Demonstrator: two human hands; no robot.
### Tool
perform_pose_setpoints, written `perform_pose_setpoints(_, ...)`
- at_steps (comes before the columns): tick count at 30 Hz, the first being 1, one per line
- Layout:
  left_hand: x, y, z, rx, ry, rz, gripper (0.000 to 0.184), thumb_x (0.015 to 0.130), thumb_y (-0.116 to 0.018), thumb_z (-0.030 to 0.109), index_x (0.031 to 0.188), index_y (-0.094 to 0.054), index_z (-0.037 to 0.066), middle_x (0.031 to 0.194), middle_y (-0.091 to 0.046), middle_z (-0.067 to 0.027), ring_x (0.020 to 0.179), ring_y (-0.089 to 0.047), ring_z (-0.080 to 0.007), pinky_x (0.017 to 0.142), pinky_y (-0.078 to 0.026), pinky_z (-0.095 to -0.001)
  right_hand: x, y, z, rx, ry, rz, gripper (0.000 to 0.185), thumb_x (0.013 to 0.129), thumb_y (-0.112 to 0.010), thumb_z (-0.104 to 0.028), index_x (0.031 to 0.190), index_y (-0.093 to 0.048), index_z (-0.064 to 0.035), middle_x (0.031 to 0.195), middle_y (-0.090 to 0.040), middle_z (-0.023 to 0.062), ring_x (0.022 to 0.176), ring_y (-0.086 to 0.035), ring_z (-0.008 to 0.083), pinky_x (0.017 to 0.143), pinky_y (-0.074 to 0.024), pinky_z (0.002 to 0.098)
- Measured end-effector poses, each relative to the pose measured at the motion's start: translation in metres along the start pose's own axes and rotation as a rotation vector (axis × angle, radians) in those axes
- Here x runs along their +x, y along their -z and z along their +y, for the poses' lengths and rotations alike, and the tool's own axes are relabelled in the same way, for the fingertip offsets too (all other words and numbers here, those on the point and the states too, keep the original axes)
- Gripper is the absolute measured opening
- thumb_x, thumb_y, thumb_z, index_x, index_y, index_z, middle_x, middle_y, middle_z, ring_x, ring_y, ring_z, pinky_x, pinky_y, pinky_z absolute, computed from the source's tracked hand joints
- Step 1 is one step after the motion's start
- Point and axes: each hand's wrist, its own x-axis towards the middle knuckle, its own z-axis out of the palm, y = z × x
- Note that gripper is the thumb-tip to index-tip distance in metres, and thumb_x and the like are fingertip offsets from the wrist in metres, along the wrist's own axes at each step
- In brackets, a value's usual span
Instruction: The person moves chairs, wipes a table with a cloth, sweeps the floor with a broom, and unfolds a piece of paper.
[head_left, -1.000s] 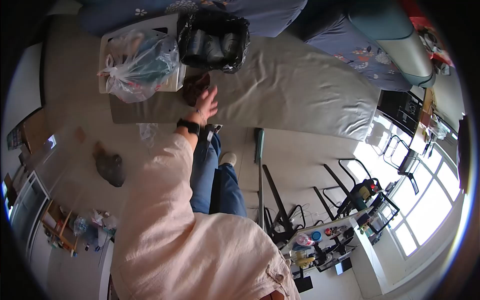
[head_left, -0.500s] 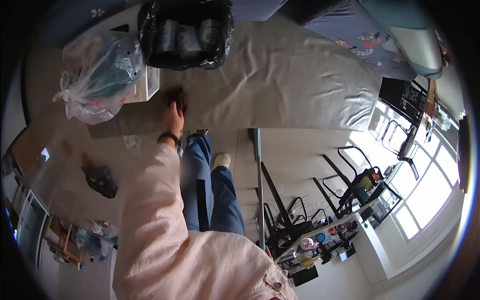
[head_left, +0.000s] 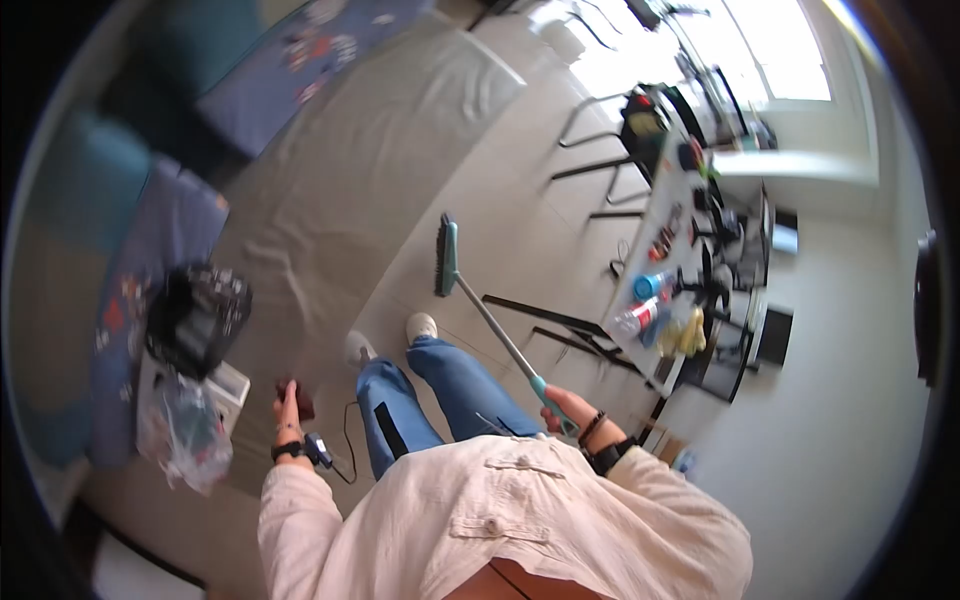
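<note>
Dark reddish cloth: a small, soft-looking piece is lying against the left hand, showing on both sides of the fingers, near the pale box; motion blur is softening its outline.
Brush: a teal head with dark, dense bristles is topping a slim grey pole, which is ending in a teal handle.
Sheet: a grey-brown, faintly glossy covering is wrinkling into long ridges and catching light.
Bin: a crinkled black plastic liner is spilling over its rim, just beside the box.
Clear bag: thin, creased film is bulging over the box.
Edges: the sheet's long border is running slantwise past the brush head; pale floor is opening between that border and the cluttered counter, leaving room around the brush.
Left grip: the fingers are pointing forward and closing on the cloth with little opening; blur is hiding exact fingertip contact.
Right grip: the right hand is wrapping the brush handle, fingers curled shut around it.
Arms: both pale sleeves are reaching forward, the left out to the side, the right bending inward across the waist.
</note>
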Motion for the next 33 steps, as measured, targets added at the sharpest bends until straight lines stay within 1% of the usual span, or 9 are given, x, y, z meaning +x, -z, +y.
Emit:
perform_pose_setpoints(3, -0.008, -0.002, 0.050, -0.020, -0.048, -0.001, 0.048, 0.062, -0.066, 0.030, 0.091, -0.057, -0.006, 0.086, -0.059, -0.0130, 0.075, -0.057, -0.0201, 0.065, -0.046, -0.0306, -0.013, 0.001, -0.024, 0.020, 0.055, -0.033, 0.021, 0.083, -0.046, -0.022, 0.100, -0.043, -0.0109, 0.061, -0.047, 0.0026, 0.042, -0.043, 0.0098, 0.037, -0.0363, 0.0219)
perform_pose_setpoints(9, -0.056, -0.066, 0.145, -0.079, -0.289, -0.131, 0.028, 0.059, -0.054, -0.001, 0.087, -0.054, -0.004, 0.080, -0.057, -0.0089, 0.065, -0.058, -0.0181, 0.059, -0.049, -0.0288, -0.036, 0.054, -0.081, 0.125, 0.169, -0.188, 0.025, 0.082, -0.047, -0.017, 0.105, -0.040, -0.0107, 0.061, -0.045, 0.0019, 0.039, -0.038, 0.0066, 0.036, -0.0342, 0.0185)
perform_pose_setpoints(11, -0.073, -0.090, 0.169, -0.001, -0.341, -0.107, 0.028, 0.059, -0.053, -0.003, 0.086, -0.051, -0.003, 0.078, -0.056, -0.0089, 0.064, -0.058, -0.0202, 0.055, -0.051, -0.0306, -0.034, 0.080, -0.099, 0.577, 0.020, -0.349, 0.023, 0.081, -0.045, -0.016, 0.102, -0.040, -0.0094, 0.063, -0.047, 0.0028, 0.039, -0.040, 0.0062, 0.034, -0.0326, 0.0164)
perform_pose_setpoints(15, -0.112, -0.144, 0.222, 0.123, -0.353, -0.135, 0.032, 0.060, -0.048, -0.008, 0.091, -0.045, -0.001, 0.080, -0.053, -0.0115, 0.062, -0.059, -0.0237, 0.050, -0.052, -0.0321, -0.047, 0.099, -0.136, 0.556, 0.214, -0.475, 0.020, 0.082, -0.044, -0.015, 0.102, -0.040, -0.0107, 0.061, -0.047, 0.0025, 0.038, -0.038, 0.0040, 0.033, -0.0339, 0.0146)
perform_pose_setpoints(23, -0.129, -0.234, 0.338, 0.563, -0.680, -0.127, 0.032, 0.061, -0.053, -0.001, 0.093, -0.047, 0.001, 0.080, -0.055, -0.0082, 0.068, -0.055, -0.0191, 0.063, -0.047, -0.0312, -0.048, 0.125, -0.200, 0.788, 0.332, -0.453, 0.022, 0.082, -0.044, -0.013, 0.104, -0.043, -0.0088, 0.064, -0.044, 0.0014, 0.044, -0.040, 0.0034, 0.033, -0.0346, 0.0132)
perform_pose_setpoints(25, -0.102, -0.258, 0.377, 0.619, -0.503, -0.229, 0.027, 0.064, -0.063, 0.010, 0.087, -0.053, 0.001, 0.079, -0.057, -0.0067, 0.069, -0.056, -0.0186, 0.064, -0.046, -0.0316, -0.034, 0.130, -0.216, 0.820, 0.352, -0.479, 0.020, 0.082, -0.044, -0.012, 0.101, -0.042, -0.0091, 0.065, -0.043, 0.0019, 0.044, -0.041, 0.0043, 0.033, -0.0345, 0.0138)
perform_pose_setpoints(29, -0.055, -0.324, 0.453, 0.865, -0.836, -0.145, 0.038, 0.066, -0.067, 0.033, 0.083, -0.059, -0.001, 0.081, -0.061, -0.0139, 0.075, -0.058, -0.0243, 0.068, -0.044, -0.0326, -0.034, 0.134, -0.274, 0.868, 0.346, -0.412, 0.012, 0.082, -0.044, -0.012, 0.093, -0.042, -0.0113, 0.061, -0.044, 0.0021, 0.039, -0.038, 0.0046, 0.032, -0.0336, 0.0153)
perform_pose_setpoints(31, -0.118, -0.377, 0.506, 0.961, -0.897, -0.209, 0.044, 0.069, -0.063, 0.040, 0.083, -0.059, -0.002, 0.080, -0.061, -0.0154, 0.076, -0.058, -0.0268, 0.068, -0.044, -0.0335, -0.020, 0.135, -0.298, 0.924, 0.381, -0.454, 0.011, 0.081, -0.044, -0.014, 0.091, -0.042, -0.0127, 0.059, -0.045, 0.0017, 0.036, -0.037, 0.0047, 0.031, -0.0327, 0.0163)
perform_pose_setpoints(33, -0.146, -0.428, 0.544, 0.960, -0.907, -0.219, 0.044, 0.070, -0.062, 0.040, 0.082, -0.059, -0.002, 0.079, -0.061, -0.0146, 0.074, -0.058, -0.0254, 0.067, -0.043, -0.0329, -0.025, 0.146, -0.330, 0.869, 0.403, -0.441, 0.038, 0.083, -0.040, -0.012, 0.120, -0.031, -0.0105, 0.060, -0.046, 0.0020, 0.038, -0.038, 0.0038, 0.032, -0.0333, 0.0140)
